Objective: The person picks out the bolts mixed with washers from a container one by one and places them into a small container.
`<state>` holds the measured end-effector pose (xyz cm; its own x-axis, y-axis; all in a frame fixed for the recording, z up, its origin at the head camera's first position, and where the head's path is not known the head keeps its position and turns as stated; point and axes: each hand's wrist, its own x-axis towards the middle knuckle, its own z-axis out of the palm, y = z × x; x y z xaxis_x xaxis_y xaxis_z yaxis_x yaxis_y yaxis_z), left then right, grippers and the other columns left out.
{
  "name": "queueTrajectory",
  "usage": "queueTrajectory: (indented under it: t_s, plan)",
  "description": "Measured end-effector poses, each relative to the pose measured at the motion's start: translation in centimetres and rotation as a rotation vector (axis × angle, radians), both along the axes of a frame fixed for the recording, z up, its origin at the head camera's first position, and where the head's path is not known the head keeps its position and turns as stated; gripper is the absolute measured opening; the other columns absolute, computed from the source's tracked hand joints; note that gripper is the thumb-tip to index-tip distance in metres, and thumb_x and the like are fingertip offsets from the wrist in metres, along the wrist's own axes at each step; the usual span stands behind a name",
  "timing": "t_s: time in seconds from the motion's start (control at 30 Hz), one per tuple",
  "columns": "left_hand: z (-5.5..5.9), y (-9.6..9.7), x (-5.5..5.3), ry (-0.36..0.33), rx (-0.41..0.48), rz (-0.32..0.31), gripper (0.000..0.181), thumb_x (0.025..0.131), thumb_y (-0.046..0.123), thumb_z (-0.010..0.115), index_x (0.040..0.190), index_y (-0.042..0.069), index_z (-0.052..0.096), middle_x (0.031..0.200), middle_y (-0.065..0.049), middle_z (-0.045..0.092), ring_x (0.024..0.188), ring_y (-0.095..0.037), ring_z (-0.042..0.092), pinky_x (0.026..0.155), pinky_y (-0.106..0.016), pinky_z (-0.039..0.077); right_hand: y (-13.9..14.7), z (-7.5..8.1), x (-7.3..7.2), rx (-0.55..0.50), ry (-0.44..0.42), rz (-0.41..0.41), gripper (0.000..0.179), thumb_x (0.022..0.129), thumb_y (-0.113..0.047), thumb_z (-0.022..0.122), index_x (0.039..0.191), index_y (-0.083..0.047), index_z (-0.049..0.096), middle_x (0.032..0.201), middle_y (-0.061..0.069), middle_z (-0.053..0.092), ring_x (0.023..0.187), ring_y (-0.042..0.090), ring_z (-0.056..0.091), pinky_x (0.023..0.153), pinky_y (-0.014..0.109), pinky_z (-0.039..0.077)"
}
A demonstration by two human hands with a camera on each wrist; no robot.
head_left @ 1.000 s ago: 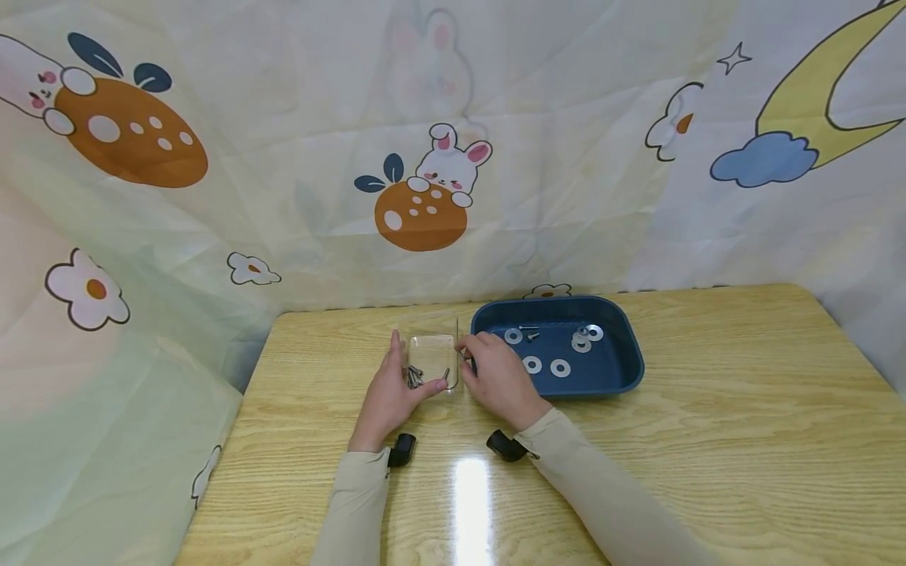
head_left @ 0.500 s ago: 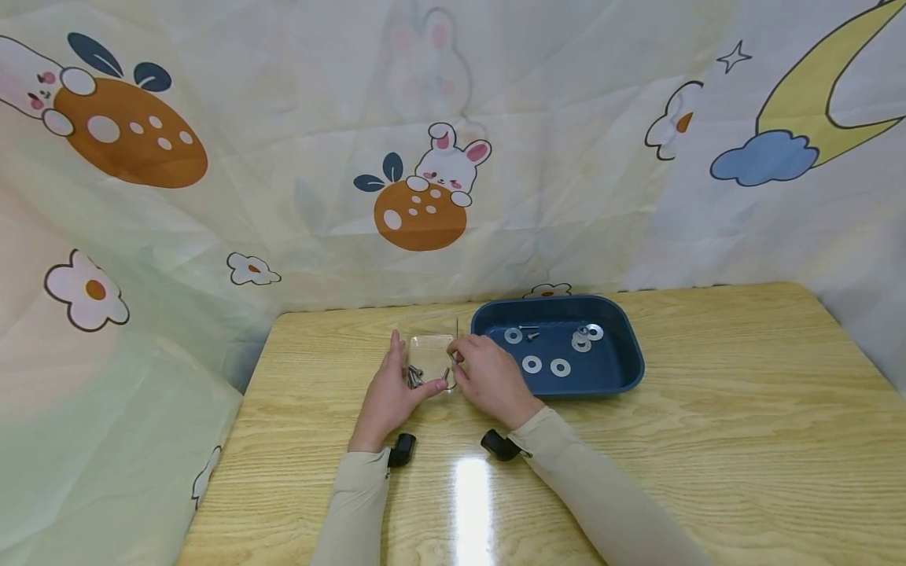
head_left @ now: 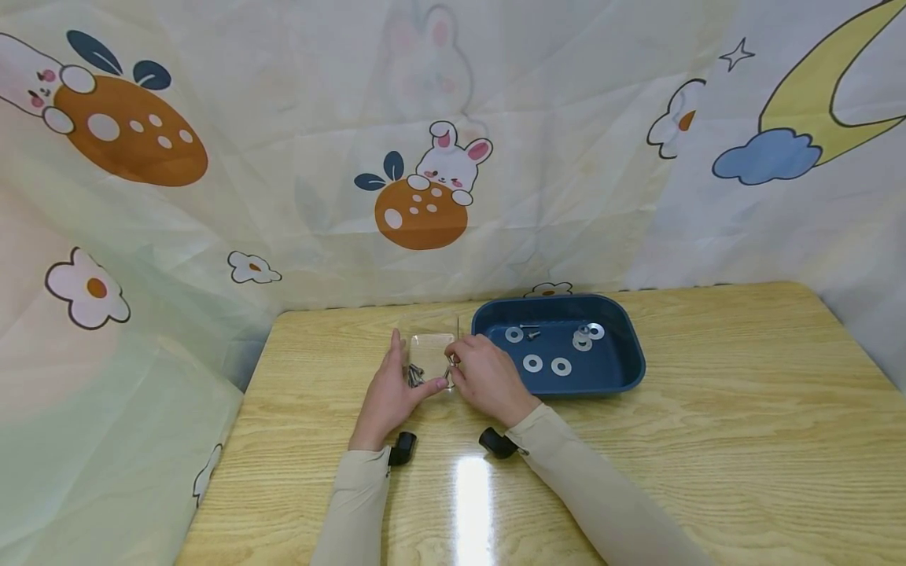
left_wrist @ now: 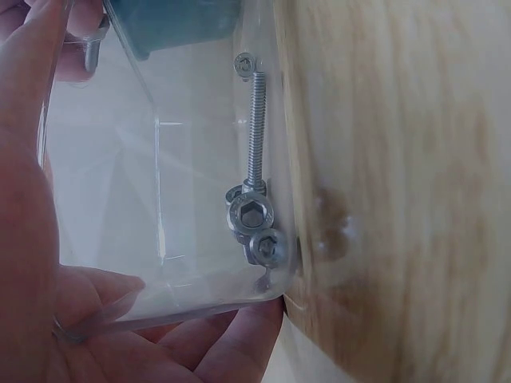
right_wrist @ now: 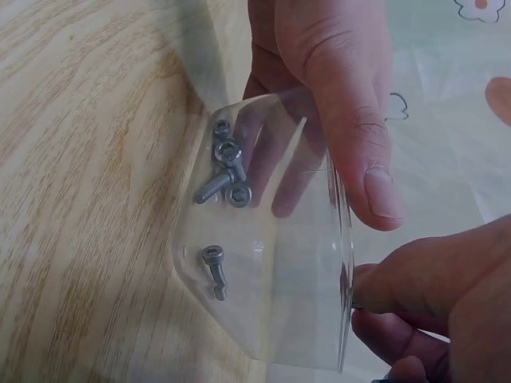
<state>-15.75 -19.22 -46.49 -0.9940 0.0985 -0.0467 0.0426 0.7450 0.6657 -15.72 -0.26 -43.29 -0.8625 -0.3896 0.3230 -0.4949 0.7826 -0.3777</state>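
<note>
Held bolt: one metal piece (left_wrist: 93,49), pinched in the fingertips of the right hand (head_left: 493,381); we find it at the mouth of the clear plastic box (head_left: 432,347), by the side toward the bench's right edge. Whether its tip lies below the rim we cannot tell.
Bolt axis: shank jutting out of the right grip toward the left hand (head_left: 392,397), roughly parallel to the bench top as we read it; the head is partly covered.
Right grip: closed on the held bolt, and the nearer of the two to it; the box floor lies below and toward the bench's left edge, the relation we judge any release to turn on.
Left grip: wrapped about the box, thumb along the side facing the bench's near edge, fingers round the outer wall.
Clear box: on the bench (head_left: 729,424), left of its middle, toward the far edge.
Box contents: a cluster of socket-head bolts (right_wrist: 228,152) toward the left hand; one lone bolt (right_wrist: 213,263) apart from them.
Blue tray (head_left: 552,346): just right of the box, close to the bench's far edge; flat washers (head_left: 561,366) and small screws (head_left: 534,336) within.
Printed cloth (head_left: 311,157): hung behind the bench's far edge.
</note>
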Motion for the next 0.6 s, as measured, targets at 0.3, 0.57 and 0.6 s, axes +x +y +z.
queueTrajectory:
  t_s: [0.3, 0.57, 0.6]
  plan:
    - [0.03, 0.03, -0.07, -0.007, -0.004, -0.004, 0.122, 0.065, 0.07, 0.066, 0.148, 0.023, -0.011, 0.151, -0.011, 0.024, 0.134, -0.033, 0.028, 0.104, -0.05, 0.029, 0.09, 0.32, -0.06, 0.028, -0.021, 0.017, 0.017, 0.083, -0.018, 0.069, 0.099, -0.013, 0.068, 0.092, -0.003, 0.062, 0.085, 0.013, 0.053, 0.068, 0.027, 0.048]
    - [0.1, 0.06, -0.02, -0.006, -0.007, -0.001, 0.121, 0.067, 0.067, 0.068, 0.148, 0.023, -0.011, 0.15, -0.011, 0.024, 0.134, -0.033, 0.027, 0.104, -0.05, 0.029, 0.37, 0.27, -0.02, 0.012, -0.006, 0.038, 0.017, 0.083, -0.017, 0.068, 0.099, -0.014, 0.068, 0.092, -0.004, 0.062, 0.085, 0.012, 0.054, 0.068, 0.027, 0.048]
    - [0.11, 0.07, 0.01, -0.007, -0.008, -0.001, 0.121, 0.067, 0.068, 0.067, 0.148, 0.023, -0.01, 0.15, -0.011, 0.024, 0.134, -0.033, 0.027, 0.104, -0.05, 0.029, 0.44, 0.26, 0.01, 0.007, -0.006, 0.04, 0.017, 0.083, -0.018, 0.069, 0.099, -0.014, 0.068, 0.092, -0.004, 0.062, 0.085, 0.012, 0.054, 0.068, 0.027, 0.048]
